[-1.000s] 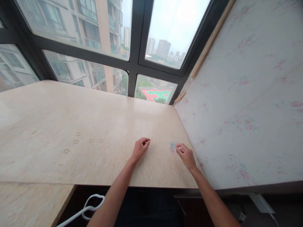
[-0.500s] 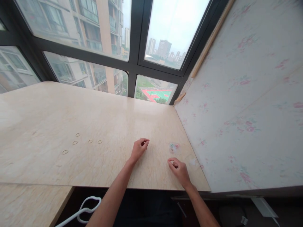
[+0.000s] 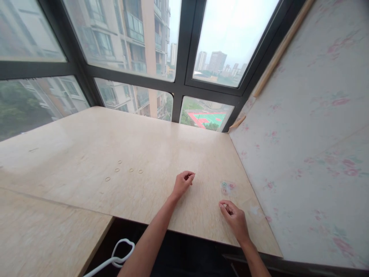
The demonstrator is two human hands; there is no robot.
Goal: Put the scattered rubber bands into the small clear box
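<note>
My left hand (image 3: 183, 184) rests over the counter with thumb and fingertips pinched together; whatever may be between them is too small to see. To its right and closer to me, my right hand (image 3: 234, 218) is curled the same way, thumb against forefinger, its contents also not visible. Just beyond the right hand lies a small clear packet (image 3: 227, 186) with pink and green bits in it. Several thin yellowish rings, one of them nearest the left hand (image 3: 140, 171), lie scattered on the counter further left.
The pale marbled counter (image 3: 161, 146) runs back to dark-framed windows (image 3: 178, 69). A flower-patterned wall (image 3: 305, 127) bounds it on the right. Below the front edge, a white looped tube-like object (image 3: 113, 259) shows at lower left. A lower-left counter section (image 3: 43, 231) adjoins it.
The view has turned to the left, so everything sits further right in the picture. Both hands keep nearly the same pinched pose and place over the counter.
</note>
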